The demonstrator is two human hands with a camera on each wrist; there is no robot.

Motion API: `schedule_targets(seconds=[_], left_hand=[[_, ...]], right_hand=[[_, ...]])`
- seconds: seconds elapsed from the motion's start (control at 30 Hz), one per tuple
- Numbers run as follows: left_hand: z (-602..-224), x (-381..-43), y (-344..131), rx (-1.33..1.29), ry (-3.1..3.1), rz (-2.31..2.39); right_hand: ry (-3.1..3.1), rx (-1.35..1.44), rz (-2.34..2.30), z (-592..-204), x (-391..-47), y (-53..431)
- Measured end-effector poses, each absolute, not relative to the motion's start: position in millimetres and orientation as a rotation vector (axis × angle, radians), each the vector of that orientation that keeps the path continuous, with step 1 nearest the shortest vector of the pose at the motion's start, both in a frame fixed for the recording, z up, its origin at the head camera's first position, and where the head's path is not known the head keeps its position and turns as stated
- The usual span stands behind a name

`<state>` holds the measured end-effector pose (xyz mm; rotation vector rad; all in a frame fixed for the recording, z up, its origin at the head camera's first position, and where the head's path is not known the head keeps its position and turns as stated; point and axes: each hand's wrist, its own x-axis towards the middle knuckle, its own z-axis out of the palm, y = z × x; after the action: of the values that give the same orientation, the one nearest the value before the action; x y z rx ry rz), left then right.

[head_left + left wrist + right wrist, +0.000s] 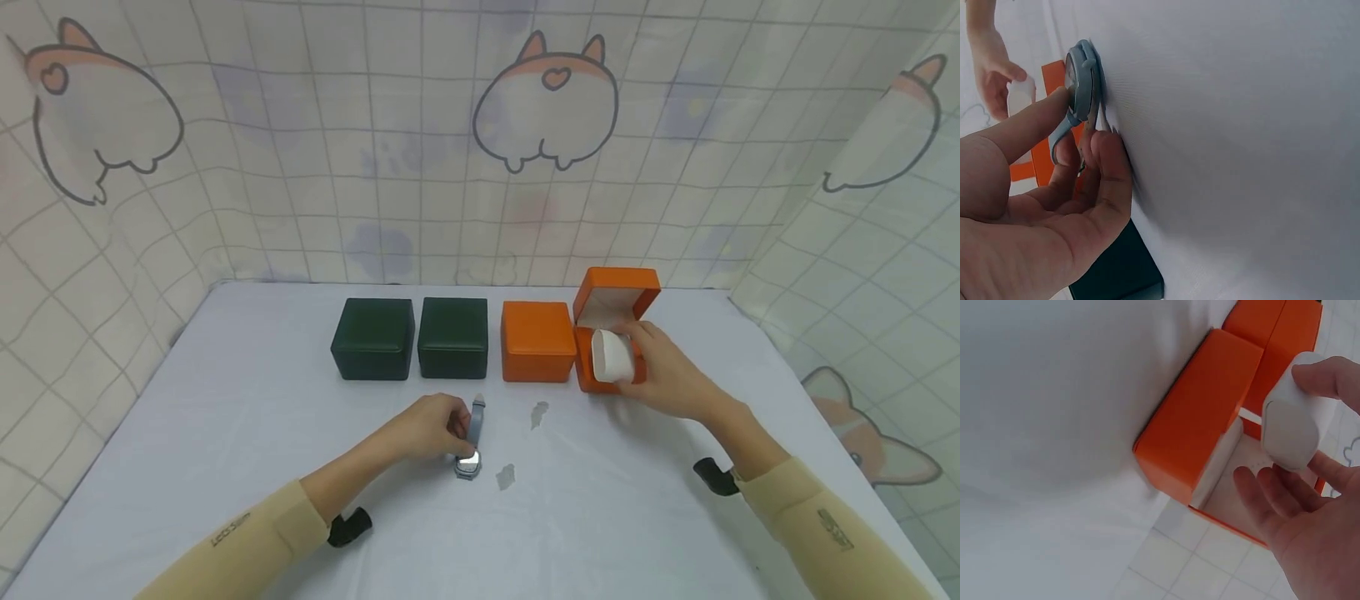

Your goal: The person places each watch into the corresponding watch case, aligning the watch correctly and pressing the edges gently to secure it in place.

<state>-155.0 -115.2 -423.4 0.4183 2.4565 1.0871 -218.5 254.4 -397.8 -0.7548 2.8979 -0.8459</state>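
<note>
My left hand (427, 427) holds a blue-grey wristwatch (468, 465) low over the white tabletop. In the left wrist view the thumb lies against the watch case (1087, 84), and the other fingers curl under its strap. Farther right, my right hand (667, 372) grips a white watch cushion (617, 357) between thumb and fingers. That cushion is at the mouth of an orange box (587, 371), whose lid (618, 287) stands raised at the back. The right wrist view shows the box's pale lining (1235, 472) behind the fingers.
A closed orange box (536, 342) stands directly left of the open one. Two dark green boxes (372, 337) continue the row leftward. Between the hands, two small grey patches (506, 477) mark the tabletop (247, 400). A patterned curtain (420, 150) surrounds the back and sides.
</note>
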Motion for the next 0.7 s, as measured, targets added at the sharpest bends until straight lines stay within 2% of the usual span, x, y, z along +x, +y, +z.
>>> schedule_targets(seconds=[0.3, 0.7], left_hand=[[-423.0, -153.2, -117.2, 0.387, 2.381, 1.154], [-424.2, -152.7, -118.8, 0.370, 2.270, 1.251]], right_hand=[[2.822, -0.929, -1.042, -403.9, -200.8, 242.4], [2.680, -0.876, -1.153, -417.6, -180.4, 215.3]])
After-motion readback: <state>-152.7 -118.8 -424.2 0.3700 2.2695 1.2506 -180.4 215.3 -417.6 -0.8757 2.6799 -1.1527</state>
